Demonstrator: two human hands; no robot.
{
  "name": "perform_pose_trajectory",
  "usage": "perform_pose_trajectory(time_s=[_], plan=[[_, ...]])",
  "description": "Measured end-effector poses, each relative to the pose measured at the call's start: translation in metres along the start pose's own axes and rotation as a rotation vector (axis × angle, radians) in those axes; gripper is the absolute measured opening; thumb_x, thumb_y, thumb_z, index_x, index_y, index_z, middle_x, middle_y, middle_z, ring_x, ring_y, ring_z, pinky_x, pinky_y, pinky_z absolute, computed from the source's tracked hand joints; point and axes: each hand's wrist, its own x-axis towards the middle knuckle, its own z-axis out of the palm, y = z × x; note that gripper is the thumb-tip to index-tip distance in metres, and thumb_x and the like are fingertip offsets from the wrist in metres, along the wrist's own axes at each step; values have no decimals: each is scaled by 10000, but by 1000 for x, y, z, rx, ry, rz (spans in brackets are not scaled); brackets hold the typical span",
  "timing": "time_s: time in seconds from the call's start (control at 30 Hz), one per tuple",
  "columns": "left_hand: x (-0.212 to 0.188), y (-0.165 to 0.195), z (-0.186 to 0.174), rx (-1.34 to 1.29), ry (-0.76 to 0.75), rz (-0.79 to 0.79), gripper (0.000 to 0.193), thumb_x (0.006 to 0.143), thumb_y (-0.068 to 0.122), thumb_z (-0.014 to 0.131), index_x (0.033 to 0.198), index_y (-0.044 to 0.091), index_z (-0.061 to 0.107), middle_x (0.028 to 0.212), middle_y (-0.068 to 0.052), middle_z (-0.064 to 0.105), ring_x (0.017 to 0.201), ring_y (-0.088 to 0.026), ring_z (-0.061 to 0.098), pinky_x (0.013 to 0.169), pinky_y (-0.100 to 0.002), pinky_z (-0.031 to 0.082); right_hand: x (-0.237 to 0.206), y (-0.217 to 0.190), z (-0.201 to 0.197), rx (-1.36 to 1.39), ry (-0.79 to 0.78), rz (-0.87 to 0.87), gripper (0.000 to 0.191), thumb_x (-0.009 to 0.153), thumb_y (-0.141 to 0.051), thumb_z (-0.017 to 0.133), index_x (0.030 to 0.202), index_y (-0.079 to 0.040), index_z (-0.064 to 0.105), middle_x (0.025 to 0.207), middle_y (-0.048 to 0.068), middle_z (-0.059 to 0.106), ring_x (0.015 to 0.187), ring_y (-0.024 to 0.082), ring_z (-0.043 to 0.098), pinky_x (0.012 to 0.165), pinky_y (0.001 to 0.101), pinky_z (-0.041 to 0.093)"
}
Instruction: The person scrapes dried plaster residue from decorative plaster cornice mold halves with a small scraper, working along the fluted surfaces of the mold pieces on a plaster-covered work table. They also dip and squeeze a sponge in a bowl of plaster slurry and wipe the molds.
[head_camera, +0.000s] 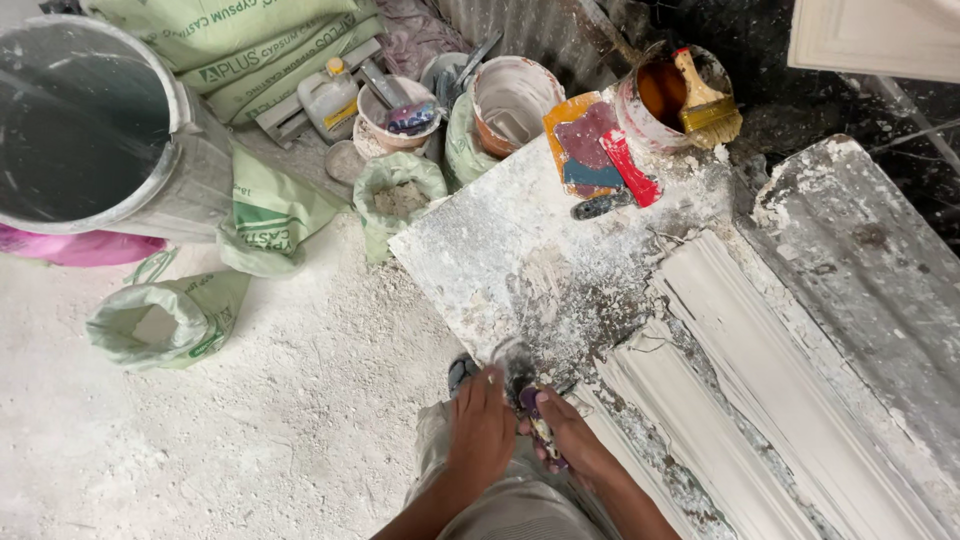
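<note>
My left hand (481, 425) and my right hand (573, 437) meet at the near edge of a plaster-caked work board (520, 240). Both grip a scraper (522, 378) with a purple handle; its blade rests on the board's crusted surface. The left hand lies over the top of the tool, the right wraps the handle from below. To the right of my hands lie long white plaster cornice mouldings (740, 380). My knees and dusty trousers fill the bottom of the view.
A large grey barrel (190, 170) stands far left, with green plaster sacks (270, 215) around it. Small pots (510, 95), a jug, a bucket with a brush (705, 100) and red and orange scrapers (600, 150) sit at the board's far end. White powder covers the floor (250, 420).
</note>
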Motion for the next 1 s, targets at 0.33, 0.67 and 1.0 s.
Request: perform_pose_trajectory(time_s=[0.33,0.67,1.0], plan=[[53,-39,9,477,-12,340,737,894,273,704,1510,-26,433,1552,-232,428,1415,-360,429,1154,-546,350,59,2,12,90,14,-114,374,1070,-448,359,1065,-125,548,738,33,590,442,115,485,375,276,403],[232,-114,-97,505,66,84,665,873,246,718,1471,99,468,1492,-110,524,1388,-275,486,1140,-546,386,178,-200,90,-16,-110,-206,313,1087,-380,328,1037,-114,485,697,11,530,441,90,434,364,240,398],[-7,-26,-12,376,86,429,530,853,151,643,1372,50,609,1364,-196,588,1196,-363,596,944,-496,504,5,35,8,-13,48,17,390,1016,-398,494,1372,-240,502,665,33,576,401,117,442,350,271,315]])
